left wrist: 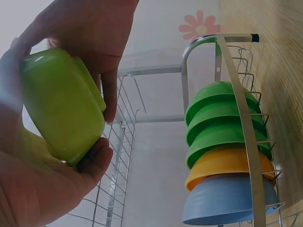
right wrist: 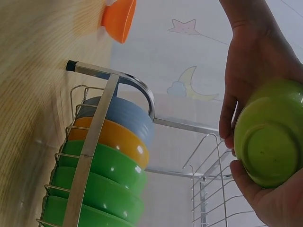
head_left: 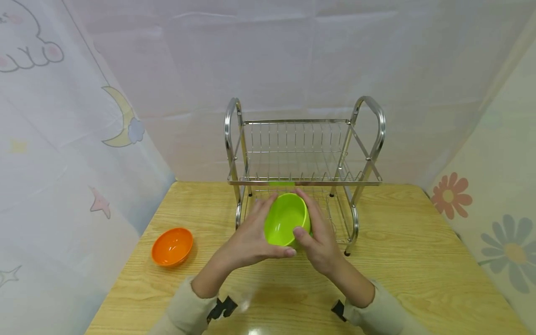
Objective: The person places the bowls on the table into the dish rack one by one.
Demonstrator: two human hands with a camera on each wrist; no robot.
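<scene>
A lime-green bowl (head_left: 284,221) is held up in front of the dish rack (head_left: 303,183), its opening tilted toward the head camera. My left hand (head_left: 247,235) holds it from the left, thumb stretched along the near side. From the right, my right hand (head_left: 322,244) grips it with the thumb at the rim and the fingers round the outside. Both wrist views show the bowl's underside (right wrist: 270,151) between the hands. On the rack's lower tier lean several green bowls (left wrist: 215,123), a yellow-orange bowl (left wrist: 220,163) and a blue bowl (left wrist: 227,201) in a row.
An orange bowl (head_left: 172,247) sits on the wooden table (head_left: 398,260), left of the rack. The two-tier metal rack stands toward the back, its upper wire tier (head_left: 297,139) above the lower one. Printed cloth (head_left: 276,56) hangs behind and at both sides.
</scene>
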